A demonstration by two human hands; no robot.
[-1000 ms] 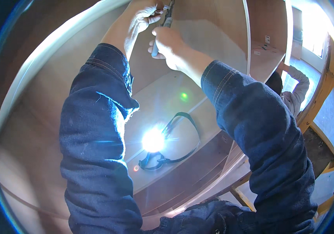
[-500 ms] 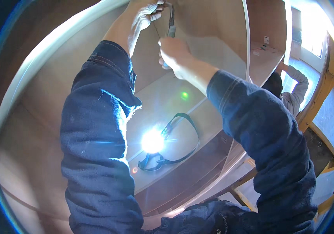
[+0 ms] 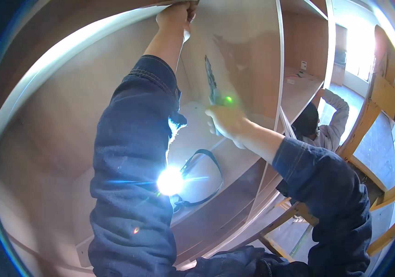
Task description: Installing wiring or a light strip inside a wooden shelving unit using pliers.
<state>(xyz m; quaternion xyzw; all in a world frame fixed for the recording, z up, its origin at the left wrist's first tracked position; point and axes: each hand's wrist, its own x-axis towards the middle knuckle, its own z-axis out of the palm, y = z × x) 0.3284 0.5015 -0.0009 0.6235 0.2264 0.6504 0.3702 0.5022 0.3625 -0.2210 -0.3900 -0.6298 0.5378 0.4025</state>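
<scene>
My left hand [image 3: 173, 17] is raised at the top inside a pale wooden cabinet [image 3: 114, 83], against the upper panel. Its fingers are curled, and anything they hold is hidden. Lower and to the right, my right hand [image 3: 227, 121] is closed round the handle of a long, narrow grey tool [image 3: 210, 76]. The tool points upward with its uneven dark shaft apart from the left hand; its exact kind is unclear. Below the hands a lit headlamp [image 3: 170, 181] with a dark strap [image 3: 218, 168] rests on the cabinet's inner surface, partly behind my left sleeve.
A cabinet side panel edge [image 3: 280, 55] stands right of my right hand. Beyond it are another wooden compartment [image 3: 301, 46] and a person in a grey sleeve [image 3: 338, 106]. Yellowish wooden framing [image 3: 356, 124] stands at the far right.
My right hand has drawn the tool down and to the right, away from my left hand. The left hand's fingers, partly extended before, now curl at the top panel.
</scene>
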